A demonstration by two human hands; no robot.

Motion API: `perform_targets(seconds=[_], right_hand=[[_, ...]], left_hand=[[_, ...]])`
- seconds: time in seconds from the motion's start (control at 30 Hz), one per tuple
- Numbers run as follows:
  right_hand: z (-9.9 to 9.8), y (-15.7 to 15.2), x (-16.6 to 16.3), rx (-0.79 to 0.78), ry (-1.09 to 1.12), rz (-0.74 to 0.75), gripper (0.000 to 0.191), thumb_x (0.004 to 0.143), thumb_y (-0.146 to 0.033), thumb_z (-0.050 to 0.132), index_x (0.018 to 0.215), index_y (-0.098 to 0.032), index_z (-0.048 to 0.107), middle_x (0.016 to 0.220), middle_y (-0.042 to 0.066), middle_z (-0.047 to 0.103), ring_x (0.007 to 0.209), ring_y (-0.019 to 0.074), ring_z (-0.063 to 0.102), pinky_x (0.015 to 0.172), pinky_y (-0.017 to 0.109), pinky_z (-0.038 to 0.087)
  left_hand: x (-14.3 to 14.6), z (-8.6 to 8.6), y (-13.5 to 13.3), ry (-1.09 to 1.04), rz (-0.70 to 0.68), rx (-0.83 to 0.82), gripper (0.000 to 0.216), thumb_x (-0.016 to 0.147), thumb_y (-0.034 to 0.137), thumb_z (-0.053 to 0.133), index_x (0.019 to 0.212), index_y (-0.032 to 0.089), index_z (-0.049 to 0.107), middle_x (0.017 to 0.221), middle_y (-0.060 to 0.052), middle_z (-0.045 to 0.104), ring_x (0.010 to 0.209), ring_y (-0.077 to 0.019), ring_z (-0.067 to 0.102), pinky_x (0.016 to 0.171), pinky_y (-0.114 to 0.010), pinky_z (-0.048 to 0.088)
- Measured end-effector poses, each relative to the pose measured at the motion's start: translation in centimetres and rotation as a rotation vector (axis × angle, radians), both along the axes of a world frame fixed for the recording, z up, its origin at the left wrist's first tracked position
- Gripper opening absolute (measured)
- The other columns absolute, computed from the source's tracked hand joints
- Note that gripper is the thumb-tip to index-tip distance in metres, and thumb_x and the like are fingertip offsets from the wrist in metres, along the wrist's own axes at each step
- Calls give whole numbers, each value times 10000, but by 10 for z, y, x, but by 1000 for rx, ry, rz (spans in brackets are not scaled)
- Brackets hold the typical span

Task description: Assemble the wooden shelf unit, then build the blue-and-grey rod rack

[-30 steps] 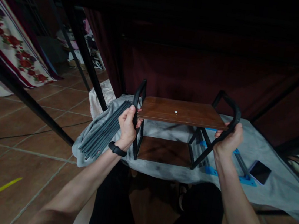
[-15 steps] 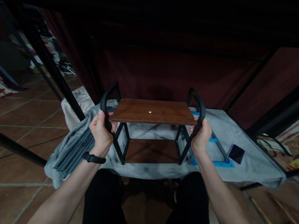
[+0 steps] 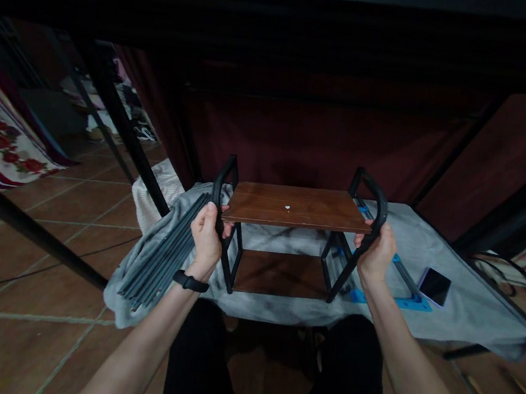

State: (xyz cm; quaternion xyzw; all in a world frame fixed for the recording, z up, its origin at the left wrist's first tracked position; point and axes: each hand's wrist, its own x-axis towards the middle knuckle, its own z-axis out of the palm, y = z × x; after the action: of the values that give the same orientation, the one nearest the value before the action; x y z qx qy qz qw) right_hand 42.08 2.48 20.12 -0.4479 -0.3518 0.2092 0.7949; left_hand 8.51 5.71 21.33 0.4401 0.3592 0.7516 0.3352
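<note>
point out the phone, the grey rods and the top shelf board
phone (image 3: 434,286), head view, middle of its dark screen
grey rods (image 3: 166,252), head view, midway along the bundle
top shelf board (image 3: 311,205), head view, centre of the brown surface

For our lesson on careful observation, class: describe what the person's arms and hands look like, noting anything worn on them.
Both forearms are bare, no sleeves in view. The left hand and right hand are ungloved. A narrow black wristband circles the left wrist; the right wrist carries nothing.
</note>
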Motion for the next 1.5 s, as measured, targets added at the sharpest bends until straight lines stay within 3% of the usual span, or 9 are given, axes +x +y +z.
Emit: perform_targets(seconds=[0.13, 0.2, 0.3, 0.57, 0.8, 1.1, 1.5], right_hand=[[-6, -6, 10, -68, -109, 1, 582, 892, -704, 397, 1028, -205, 663, 653, 1, 631, 566, 173, 594, 561, 307, 457], [-7, -10, 16, -93, -167, 21, 573, 889, -691, 430, 1077, -208, 674, 850, 43, 706, 731, 203, 658, 655, 328, 497], [-7, -14, 26, -86, -219, 13, 518, 879, -650, 506, 1122, -228, 684, 1110, 62, 706, 997, 233, 651, 851, 359, 501], [-5, -24, 35, -143, -279, 27, 399, 808, -574, 644, 1019, -244, 717, 1051, 57, 716, 1030, 259, 622, 1003, 437, 435], [-2, -29, 31, -134, -273, 47, 416, 820, -604, 615, 997, -240, 711, 1031, 64, 709, 988, 256, 625, 946, 407, 454], [10, -26, 31, -171, -402, 79, 355, 836, -591, 595, 841, -246, 679, 755, 1, 625, 758, 207, 560, 720, 321, 441], [8, -21, 54, -214, -455, 189, 374, 850, -627, 558, 821, -257, 604, 697, -28, 595, 702, 188, 564, 726, 331, 464]], left_hand=[[-5, -2, -4, 53, -132, -10, 465, 896, 591, 555, 990, 165, 716, 534, 14, 590, 466, -122, 521, 496, -246, 386], [-9, -3, -5, 43, -167, -17, 437, 886, 565, 590, 1019, 170, 718, 617, -1, 637, 545, -133, 574, 583, -259, 448], [-15, -3, -3, 5, -168, -8, 389, 876, 518, 627, 1028, 172, 720, 813, -31, 705, 702, -156, 639, 717, -284, 499], [-28, -6, -1, -105, -124, -35, 338, 857, 464, 660, 1032, 182, 724, 1067, -47, 719, 998, -193, 646, 945, -321, 480], [-35, -2, -1, -197, -137, -75, 291, 770, 432, 755, 928, 194, 695, 935, 2, 704, 821, -149, 634, 804, -291, 514], [-34, 9, -3, -208, -123, -82, 358, 638, 420, 856, 751, 208, 590, 695, 63, 637, 669, -122, 607, 736, -286, 517], [-27, 5, 1, -183, -146, -140, 434, 569, 466, 887, 773, 193, 618, 680, 49, 662, 626, -114, 597, 662, -256, 497]])
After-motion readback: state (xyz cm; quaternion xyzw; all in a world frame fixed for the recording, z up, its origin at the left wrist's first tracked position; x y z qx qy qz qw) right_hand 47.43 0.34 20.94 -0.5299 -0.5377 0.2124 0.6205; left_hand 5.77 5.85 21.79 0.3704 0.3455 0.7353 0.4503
